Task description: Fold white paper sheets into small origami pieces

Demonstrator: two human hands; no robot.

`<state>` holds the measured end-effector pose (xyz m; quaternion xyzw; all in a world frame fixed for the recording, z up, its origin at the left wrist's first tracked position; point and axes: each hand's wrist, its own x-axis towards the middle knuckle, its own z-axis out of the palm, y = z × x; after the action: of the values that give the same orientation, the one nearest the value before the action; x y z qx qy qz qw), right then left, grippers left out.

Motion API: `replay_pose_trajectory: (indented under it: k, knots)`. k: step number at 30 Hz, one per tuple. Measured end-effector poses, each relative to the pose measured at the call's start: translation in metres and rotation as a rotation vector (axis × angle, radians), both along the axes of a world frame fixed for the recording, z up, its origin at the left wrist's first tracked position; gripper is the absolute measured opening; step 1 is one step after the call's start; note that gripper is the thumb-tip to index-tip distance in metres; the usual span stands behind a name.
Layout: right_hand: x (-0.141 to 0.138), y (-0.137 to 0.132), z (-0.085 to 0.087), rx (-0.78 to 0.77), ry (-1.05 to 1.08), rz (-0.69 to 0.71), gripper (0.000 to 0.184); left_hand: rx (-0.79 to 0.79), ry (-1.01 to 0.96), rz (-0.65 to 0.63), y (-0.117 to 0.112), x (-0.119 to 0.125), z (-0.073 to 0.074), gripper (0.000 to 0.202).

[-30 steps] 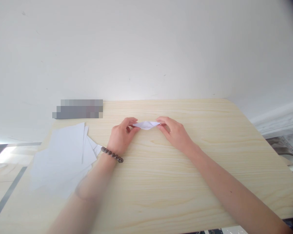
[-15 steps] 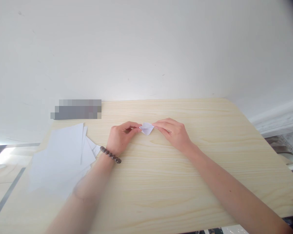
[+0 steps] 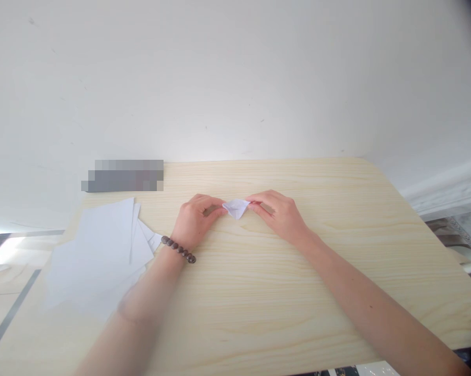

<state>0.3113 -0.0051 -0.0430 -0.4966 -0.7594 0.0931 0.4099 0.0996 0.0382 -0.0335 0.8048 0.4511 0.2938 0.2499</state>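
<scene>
**Head view: two hands pinching a little folded paper mid-table**

Starting over on the left, at roughly 9 o'clock from the hands there's a messy fan of loose sheets, plain white, overlapping each other and hanging a bit past the table edge. Up at about 10 o'clock from the hands, on the far left corner, sits a blurred grey patch; can't tell what it is.

Next comes the left hand, with a dark bead bracelet on the wrist just beside the nearest sheet corner. Thumb and forefinger are closed tight on the left corner of the folded paper, and the other fingers are curled in under the palm.

The folded paper itself is a small white piece, wide at the top and tapering to a point at 6 o'clock, kind of a squat triangle. It sits between the two hands, a bit past the middle of the table toward 12 o'clock. Can't tell whether its lower tip touches the wood or floats just above it.

At 3 o'clock from the paper is the right hand, thumb and forefinger nipped shut on the right corner, the rest of the fingers loosely bent, heel of the hand low over the table. Plain white wall behind everything.
</scene>
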Motion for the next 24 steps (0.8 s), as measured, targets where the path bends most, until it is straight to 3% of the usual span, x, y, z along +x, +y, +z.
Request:
replay_pose_trajectory:
  k: [13,24]
  knots:
    - [0.0001,-0.0003,0.0014,-0.016,0.010,-0.013,0.013,0.165,0.078,-0.062,0.0018,0.0008,-0.0035,0.013]
    - [0.0002,-0.0019,0.0029,-0.104,0.166,-0.048,0.022,0.023,0.047,0.023,0.0028,-0.0023,-0.0015,0.017]
